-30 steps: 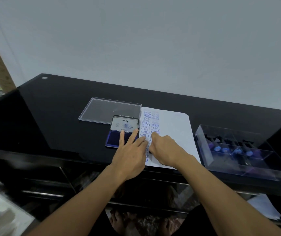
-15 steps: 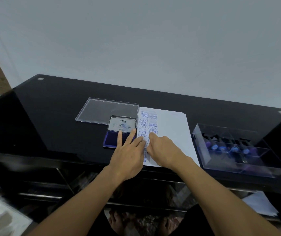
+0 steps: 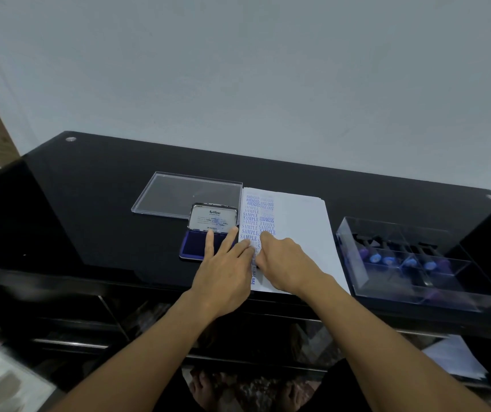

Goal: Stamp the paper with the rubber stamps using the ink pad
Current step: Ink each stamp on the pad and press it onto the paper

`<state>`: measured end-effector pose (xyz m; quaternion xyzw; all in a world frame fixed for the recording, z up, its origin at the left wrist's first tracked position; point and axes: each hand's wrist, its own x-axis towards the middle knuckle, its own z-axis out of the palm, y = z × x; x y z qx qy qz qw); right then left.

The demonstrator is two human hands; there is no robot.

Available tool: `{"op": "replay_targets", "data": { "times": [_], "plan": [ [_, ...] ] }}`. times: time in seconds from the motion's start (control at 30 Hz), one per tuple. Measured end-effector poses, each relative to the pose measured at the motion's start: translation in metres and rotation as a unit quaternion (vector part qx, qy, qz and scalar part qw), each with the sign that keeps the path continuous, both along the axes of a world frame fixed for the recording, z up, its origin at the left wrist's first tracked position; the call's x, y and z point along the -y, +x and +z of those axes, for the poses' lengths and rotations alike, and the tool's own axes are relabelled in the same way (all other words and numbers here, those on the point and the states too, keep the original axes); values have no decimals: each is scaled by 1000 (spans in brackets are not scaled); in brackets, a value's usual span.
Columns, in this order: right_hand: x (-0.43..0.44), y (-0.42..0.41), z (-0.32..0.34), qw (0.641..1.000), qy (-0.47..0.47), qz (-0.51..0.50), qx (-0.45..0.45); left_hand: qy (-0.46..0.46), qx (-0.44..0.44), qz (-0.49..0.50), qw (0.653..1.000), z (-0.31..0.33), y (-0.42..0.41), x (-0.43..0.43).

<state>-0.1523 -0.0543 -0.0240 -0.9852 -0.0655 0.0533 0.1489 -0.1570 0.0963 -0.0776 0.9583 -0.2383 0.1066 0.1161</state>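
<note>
The fingers [image 3: 210,244] of the left hand [image 3: 226,272] are straight and spread flat. The two leftmost lie across the near right corner of the open ink pad [image 3: 193,246] and the others reach onto the left edge of the paper [image 3: 300,230], most likely to pin the sheet so it cannot slide under a press. Just beside it, almost touching, the right hand [image 3: 283,260] sits knuckles-up on the paper with its fingers folded down beneath it. Its tips are hidden, so I cannot tell whether they pinch a stamp or press on the sheet bare. The posture suits bearing down on a small stamp, but no stamp shows. The hand rests at the near end of the blue impressions [image 3: 251,218], which run in two tight columns down the paper's left margin, so the next mark would probably extend that column toward the person. The ink pad lies against the paper's left edge with its lid hinged back, a short reach from where the marks go. The other rubber stamps [image 3: 388,259] lie in the compartments of a clear box [image 3: 352,257] just right of the paper, near the right hand for swapping. The box's clear lid [image 3: 179,194] lies flat behind the ink pad, out of the working area on the black table [image 3: 89,218].
</note>
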Motion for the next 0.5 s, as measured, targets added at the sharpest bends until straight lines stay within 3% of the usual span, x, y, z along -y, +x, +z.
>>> {"op": "replay_targets", "data": {
  "times": [0.5],
  "plan": [
    [0,3,3,1000,-5,2,-8,0,-2,2,1000,0,-1,1]
  ]
}}
